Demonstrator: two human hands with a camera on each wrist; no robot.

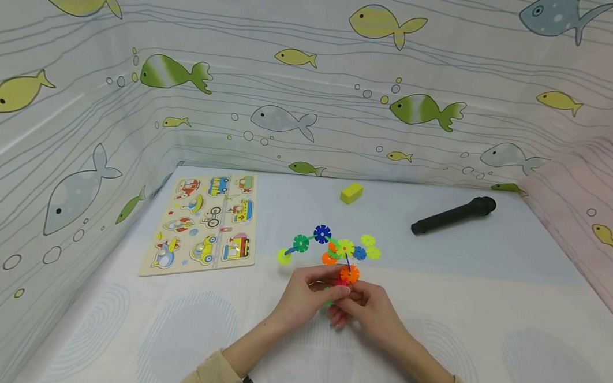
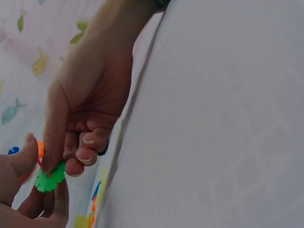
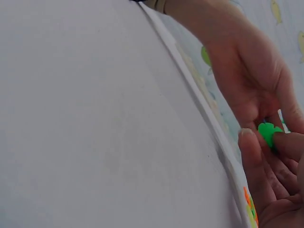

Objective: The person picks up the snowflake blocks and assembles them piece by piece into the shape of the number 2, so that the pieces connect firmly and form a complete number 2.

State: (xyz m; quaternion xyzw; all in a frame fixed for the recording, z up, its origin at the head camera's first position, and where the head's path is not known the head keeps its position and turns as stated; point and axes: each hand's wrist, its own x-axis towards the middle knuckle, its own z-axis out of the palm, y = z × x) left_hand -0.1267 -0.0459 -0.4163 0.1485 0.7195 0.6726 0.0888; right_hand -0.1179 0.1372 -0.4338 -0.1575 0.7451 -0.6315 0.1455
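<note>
A cluster of bright interlocking plastic discs (image 1: 334,249) lies on the white table (image 1: 435,314), with its near end lifted between my hands. My left hand (image 1: 327,292) grips that near end by a red and an orange disc (image 1: 349,274). My right hand (image 1: 355,301) pinches a small green disc (image 2: 49,179) between thumb and forefinger, held against the cluster. The right wrist view shows the green disc (image 3: 269,133) between fingertips of both hands. In the head view my fingers mostly hide it.
A wooden vehicle puzzle board (image 1: 206,224) lies at the left. A yellow block (image 1: 351,193) and a black cylindrical microphone-like object (image 1: 453,215) lie farther back. Fish-patterned cloth walls (image 1: 311,99) enclose the table on three sides.
</note>
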